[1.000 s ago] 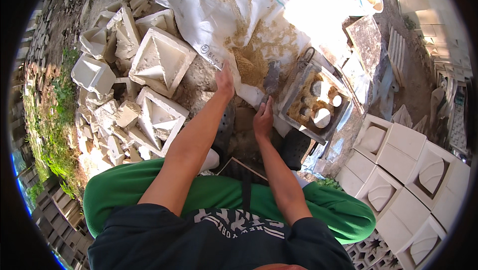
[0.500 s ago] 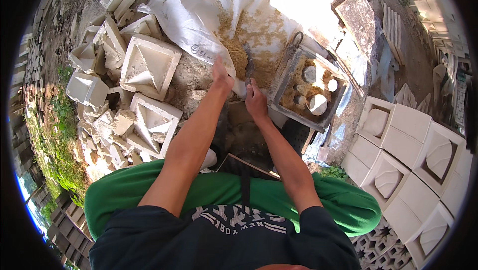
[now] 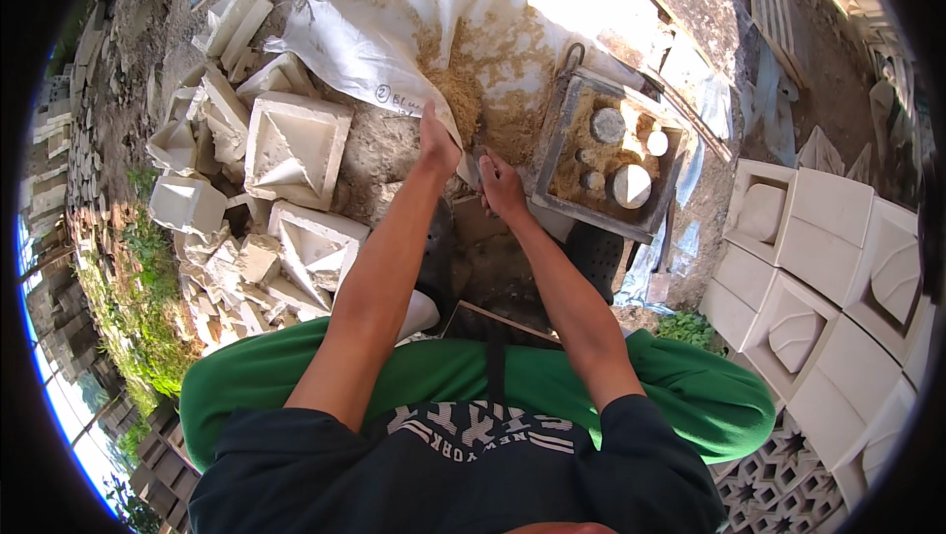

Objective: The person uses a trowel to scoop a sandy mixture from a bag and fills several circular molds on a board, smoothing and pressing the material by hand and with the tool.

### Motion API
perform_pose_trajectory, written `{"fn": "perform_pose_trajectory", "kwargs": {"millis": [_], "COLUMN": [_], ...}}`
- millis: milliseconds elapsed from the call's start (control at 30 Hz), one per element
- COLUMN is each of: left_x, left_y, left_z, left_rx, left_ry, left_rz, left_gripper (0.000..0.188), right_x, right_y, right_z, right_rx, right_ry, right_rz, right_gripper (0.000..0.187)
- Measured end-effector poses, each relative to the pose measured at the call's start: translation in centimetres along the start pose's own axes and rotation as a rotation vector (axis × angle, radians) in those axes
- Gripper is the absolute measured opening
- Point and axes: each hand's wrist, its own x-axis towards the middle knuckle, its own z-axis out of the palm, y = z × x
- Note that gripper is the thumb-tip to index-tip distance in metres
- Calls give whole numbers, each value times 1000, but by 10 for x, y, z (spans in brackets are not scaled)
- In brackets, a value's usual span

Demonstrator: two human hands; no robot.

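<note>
My left hand (image 3: 439,147) is closed on the near edge of a white woven sack sheet (image 3: 340,59), lifting that edge a little. Brown sand (image 3: 455,100) lies on the sheet beyond my fingers. Close by on the right, my right hand (image 3: 504,187) is wrapped round the handle of a trowel-like tool (image 3: 479,153); its dark blade shows only in part at the sand's near end. To the right of that hand stands a dark rectangular frame box (image 3: 591,220) holding sand and several round pale pieces, among them a white disc (image 3: 631,186).
Pale cast blocks with hollow faces (image 3: 298,150) and broken pieces are heaped at the left. Stacked cream blocks (image 3: 823,224) stand at the right, with star-patterned openwork blocks (image 3: 783,480) below. A flat board (image 3: 693,4) lies at the far right.
My right hand has drawn the tool toward me, so less of its blade shows over the sand. My left hand keeps its hold on the sheet edge. The whole view has shifted slightly.
</note>
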Motion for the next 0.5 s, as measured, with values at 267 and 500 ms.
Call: {"fn": "perform_pose_trajectory", "kwargs": {"millis": [267, 500], "left_x": [-6, 4], "left_y": [17, 33], "left_z": [-1, -62], "left_rx": [-16, 321], "left_ry": [146, 567], "left_rz": [-35, 115], "left_gripper": [50, 44], "right_x": [-8, -25], "right_y": [7, -17], "right_z": [-2, 4], "right_rx": [135, 152], "right_ry": [-50, -78], "right_rz": [-5, -44], "right_gripper": [48, 48]}}
